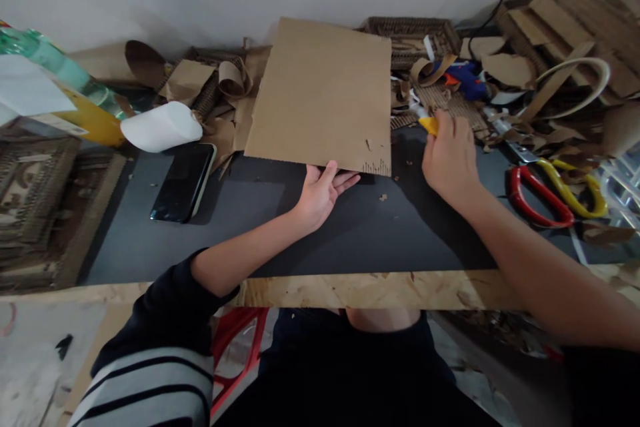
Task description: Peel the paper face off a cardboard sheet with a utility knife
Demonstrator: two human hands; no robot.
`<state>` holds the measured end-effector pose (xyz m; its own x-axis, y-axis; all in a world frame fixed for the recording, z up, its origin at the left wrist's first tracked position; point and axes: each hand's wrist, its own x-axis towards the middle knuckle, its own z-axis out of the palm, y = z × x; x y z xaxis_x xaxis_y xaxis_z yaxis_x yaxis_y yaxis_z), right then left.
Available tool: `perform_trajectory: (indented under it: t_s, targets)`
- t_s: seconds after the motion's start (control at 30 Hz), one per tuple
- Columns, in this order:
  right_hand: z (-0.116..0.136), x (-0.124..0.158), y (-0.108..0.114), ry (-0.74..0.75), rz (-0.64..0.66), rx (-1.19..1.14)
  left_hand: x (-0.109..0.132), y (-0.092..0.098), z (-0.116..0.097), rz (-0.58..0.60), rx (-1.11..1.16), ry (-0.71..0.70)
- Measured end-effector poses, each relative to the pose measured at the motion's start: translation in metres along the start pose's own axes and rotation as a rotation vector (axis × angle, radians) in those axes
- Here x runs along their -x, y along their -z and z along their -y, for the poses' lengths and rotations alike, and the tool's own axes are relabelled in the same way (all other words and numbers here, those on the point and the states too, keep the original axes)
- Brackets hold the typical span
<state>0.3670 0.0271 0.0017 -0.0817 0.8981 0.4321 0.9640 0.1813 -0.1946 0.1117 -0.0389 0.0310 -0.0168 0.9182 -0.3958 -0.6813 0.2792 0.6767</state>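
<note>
A flat square sheet of brown cardboard (320, 93) is tilted up over the dark tabletop. Short dark marks and a small tear show at its near right corner. My left hand (320, 197) grips the near edge, thumb on top and fingers underneath. To the right of the sheet, my right hand (451, 159) is closed around a small yellow tool (429, 125). Most of that tool is hidden by the fingers, so its kind is unclear. Cardboard scraps (450, 97) lie just beyond this hand.
A black phone (183, 181) and a white roll (161, 127) lie on the left, near a green bottle (65, 67). Woven cardboard trays (100, 213) stand at far left. Scissors with red and yellow handles (540, 197) rest at right, by more cardboard strips (575, 20).
</note>
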Motion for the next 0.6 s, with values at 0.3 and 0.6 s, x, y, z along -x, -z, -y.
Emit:
perform_trajectory:
  t_s: [0.3,0.6]
  targets:
    - [0.011,0.005,0.016,-0.051,0.072,-0.071,-0.004,0.008,0.003,0.047,-0.057,-0.040]
    - [0.006,0.003,0.014,0.071,-0.212,-0.312,-0.003,0.006,0.001,0.053,-0.076,-0.003]
